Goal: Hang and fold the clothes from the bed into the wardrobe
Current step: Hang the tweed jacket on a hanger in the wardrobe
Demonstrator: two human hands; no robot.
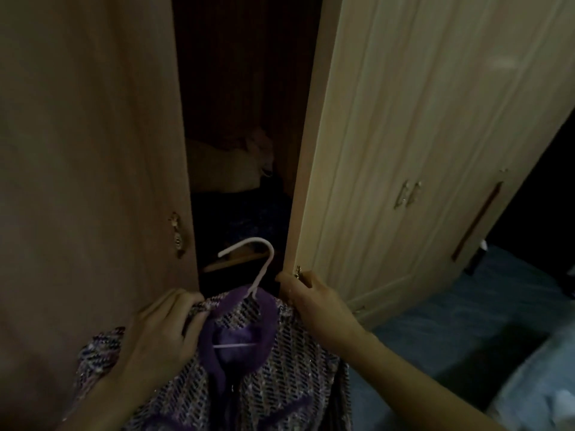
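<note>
Risk: our left hand (161, 331) grips the jacket (249, 368) shoulder, right hand (306, 298) grasps the door (311, 181) edge; the hanger (255, 265) hook may snag in the narrow gap.

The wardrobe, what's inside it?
Between the doors of the wardrobe a pale bundle sits on something dark, with a wooden hanger lower down. The upper part is too dark to see, and the doors hide both sides.

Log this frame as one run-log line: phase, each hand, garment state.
phase: at wardrobe | left hand: grips jacket shoulder | right hand: holds door edge | jacket: on white hanger, not yet hung
</note>
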